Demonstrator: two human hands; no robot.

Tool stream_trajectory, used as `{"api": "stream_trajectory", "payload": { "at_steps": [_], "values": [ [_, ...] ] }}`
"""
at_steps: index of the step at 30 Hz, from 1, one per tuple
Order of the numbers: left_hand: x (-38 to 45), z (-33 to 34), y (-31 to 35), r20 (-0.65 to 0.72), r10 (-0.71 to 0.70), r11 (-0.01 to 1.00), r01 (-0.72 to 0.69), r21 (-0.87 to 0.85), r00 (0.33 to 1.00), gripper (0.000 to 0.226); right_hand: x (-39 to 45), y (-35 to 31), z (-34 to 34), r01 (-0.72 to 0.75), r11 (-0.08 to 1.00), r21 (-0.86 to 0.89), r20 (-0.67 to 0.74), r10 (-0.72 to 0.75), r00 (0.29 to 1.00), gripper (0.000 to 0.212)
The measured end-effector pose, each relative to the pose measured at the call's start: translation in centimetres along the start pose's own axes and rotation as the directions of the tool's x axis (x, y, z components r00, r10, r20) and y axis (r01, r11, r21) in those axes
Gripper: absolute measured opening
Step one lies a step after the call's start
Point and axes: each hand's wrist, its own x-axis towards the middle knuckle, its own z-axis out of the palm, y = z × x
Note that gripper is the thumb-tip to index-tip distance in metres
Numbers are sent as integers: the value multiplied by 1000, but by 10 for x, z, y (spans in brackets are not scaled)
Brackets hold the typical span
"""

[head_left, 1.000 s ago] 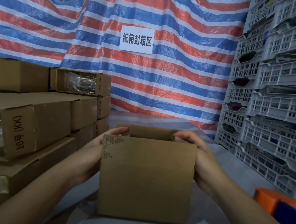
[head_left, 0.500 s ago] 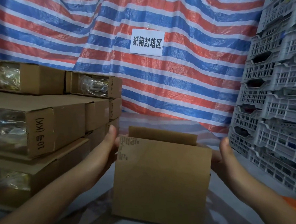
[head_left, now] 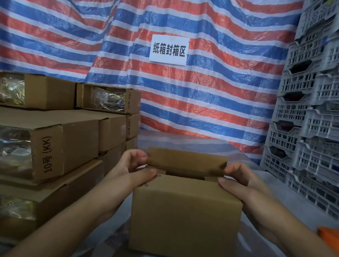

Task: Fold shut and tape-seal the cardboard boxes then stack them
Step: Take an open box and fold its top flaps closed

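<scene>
Standing on the grey table (head_left: 275,196) straight ahead of the person, the cardboard box (head_left: 185,218) sits between both hands with its top not yet closed. Its far flap (head_left: 186,162) stands up, tilted toward the viewer, and the near flap (head_left: 181,183) is already bent inward at the front edge.

The left hand (head_left: 134,169) is at the box's upper left corner: its fingers (head_left: 138,156) curl round the left end of the far flap, while the thumb presses down on the near flap, just beside some small printed marks. The right hand (head_left: 239,179) mirrors it at the upper right corner, fingers curled over the right end of the far flap and the thumb lying flat along the near flap's edge. Both hands are thus narrowly closed, each pinching cardboard between thumb and fingers. Whether the side flaps underneath are fully tucked cannot be told.

To the left, touching nothing of the box, rises a stack of cardboard cartons (head_left: 50,141), some with clear plastic showing at their ends. Grey plastic crates (head_left: 314,117) are piled at the right. A striped tarpaulin (head_left: 206,91) hangs behind, bearing a white paper sign (head_left: 169,50). An orange object (head_left: 332,239) shows at the right edge.
</scene>
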Motion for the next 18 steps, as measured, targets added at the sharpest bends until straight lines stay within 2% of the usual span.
{"api": "stream_trajectory", "payload": {
  "at_steps": [3,5,7,10,13,18],
  "values": [
    [1,0,0,32,-15,999,16,-32,999,66,-2,2,2,-1,998,67,-27,3,1000,22],
    [-1,2,2,34,-2,1000,3,-26,999,81,-3,0,2,9,998,70,-31,-7,999,46],
    [-3,2,5,21,56,998,-56,6,998,85,-3,-3,2,28,997,66,-14,-27,1000,75],
    [-4,4,9,34,155,981,-158,110,987,89,-2,-7,3,68,997,27,11,-68,998,97],
    [-4,2,10,12,198,969,-198,147,980,83,-2,-7,3,110,993,-39,-3,-110,994,94],
    [-6,0,10,-46,229,947,-212,242,972,61,-3,-7,5,198,975,-97,-49,-203,978,69]
  ]
}}
